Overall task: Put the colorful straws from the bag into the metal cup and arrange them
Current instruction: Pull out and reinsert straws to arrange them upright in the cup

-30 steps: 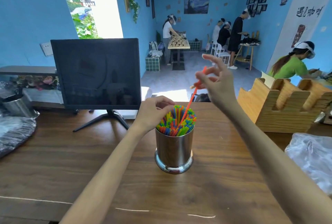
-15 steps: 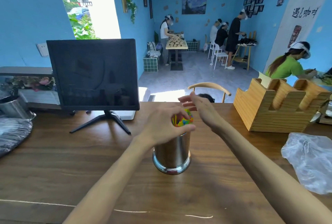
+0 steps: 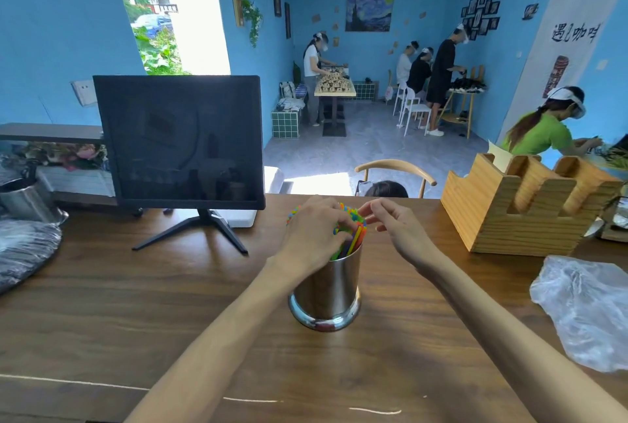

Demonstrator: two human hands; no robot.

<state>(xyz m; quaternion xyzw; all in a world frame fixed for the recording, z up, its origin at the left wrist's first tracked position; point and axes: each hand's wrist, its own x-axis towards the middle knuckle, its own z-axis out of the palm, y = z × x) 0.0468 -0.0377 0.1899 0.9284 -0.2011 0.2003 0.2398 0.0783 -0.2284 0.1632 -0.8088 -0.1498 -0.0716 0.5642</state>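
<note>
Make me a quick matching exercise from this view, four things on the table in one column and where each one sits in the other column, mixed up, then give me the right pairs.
Things:
1. metal cup
2. monitor
3. wooden holder
4. plastic bag

Places:
A. far right edge of the table, nearer the camera
B. middle of the table, between the two arms
C. back right of the table
D. back left of the table, on a stand

Pairs: 1-B, 2-D, 3-C, 4-A
</note>
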